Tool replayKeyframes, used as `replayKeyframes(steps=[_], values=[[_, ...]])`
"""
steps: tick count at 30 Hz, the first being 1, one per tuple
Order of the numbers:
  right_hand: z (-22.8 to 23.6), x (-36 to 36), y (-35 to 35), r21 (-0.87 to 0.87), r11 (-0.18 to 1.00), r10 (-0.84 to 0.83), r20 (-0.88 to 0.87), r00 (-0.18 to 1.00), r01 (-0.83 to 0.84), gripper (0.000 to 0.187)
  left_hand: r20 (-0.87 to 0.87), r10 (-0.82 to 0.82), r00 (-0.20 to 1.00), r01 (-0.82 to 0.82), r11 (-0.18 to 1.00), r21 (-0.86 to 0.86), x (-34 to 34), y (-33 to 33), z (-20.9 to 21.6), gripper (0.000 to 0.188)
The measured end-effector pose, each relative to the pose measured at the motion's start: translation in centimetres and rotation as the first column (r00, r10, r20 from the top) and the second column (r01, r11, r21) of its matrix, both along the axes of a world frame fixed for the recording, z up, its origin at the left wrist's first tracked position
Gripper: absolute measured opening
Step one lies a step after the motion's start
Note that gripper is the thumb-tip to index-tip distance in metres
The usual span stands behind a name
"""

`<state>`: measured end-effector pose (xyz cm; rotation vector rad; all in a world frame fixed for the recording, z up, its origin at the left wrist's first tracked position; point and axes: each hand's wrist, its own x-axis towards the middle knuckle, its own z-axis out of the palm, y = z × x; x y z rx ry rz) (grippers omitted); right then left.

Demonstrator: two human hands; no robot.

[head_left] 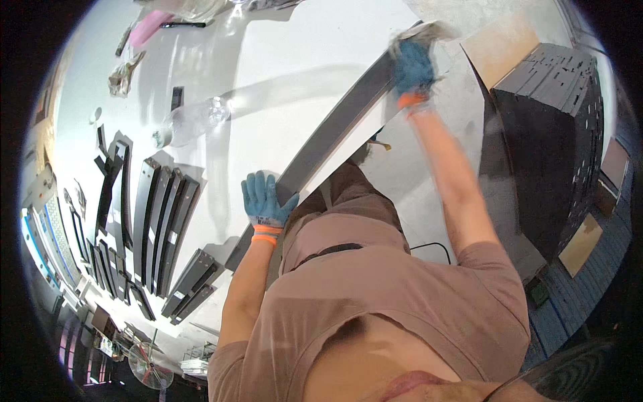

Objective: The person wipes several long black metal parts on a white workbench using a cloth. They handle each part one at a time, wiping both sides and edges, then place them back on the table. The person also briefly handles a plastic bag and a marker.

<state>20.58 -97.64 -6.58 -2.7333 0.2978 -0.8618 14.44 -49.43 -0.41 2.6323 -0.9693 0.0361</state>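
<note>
A long dark grey bar lies slantwise on the white tabletop, close in front of my body. My left hand, in a blue glove with an orange cuff, lies across the bar's nearer part. Its fingers are stretched out and its thumb is spread over the bar. At the bar's far right end my right hand, gloved alike, is closed on a greyish-white rag. Motion blurs that hand and the rag, and the exact finger positions are hard to make out.
Several dark bars lie grouped at the left. A crumpled clear plastic sheet and a small dark piece lie farther back. To the right stands a tall stack of dark panels, with a tan board beside it.
</note>
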Motion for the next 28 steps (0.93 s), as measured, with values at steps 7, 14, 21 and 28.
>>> replayKeyframes(steps=[7,14,21,28], values=[[5.5,-6.8,15.4,0.265,0.763,0.645,-0.250,0.722,-0.590,0.028,-0.008,0.001,1.000,0.000,0.998,0.060,-0.6,0.6,-0.5,0.090],[6.8,3.9,-7.3,-0.099,0.995,-0.013,-0.191,0.981,-0.006,0.038,-0.018,-0.020,1.000,0.020,1.000,0.009,0.2,0.2,0.1,0.088],[5.6,0.4,4.1,-0.102,0.970,0.198,-0.180,0.964,-0.218,0.037,-0.018,0.014,1.000,-0.013,0.999,0.052,-1.1,0.8,-0.5,0.087],[2.7,4.7,-7.4,-0.265,0.960,-0.157,-0.252,0.955,0.088,0.046,-0.032,0.001,0.999,-0.001,1.000,0.012,-0.7,0.8,-0.6,0.088]])
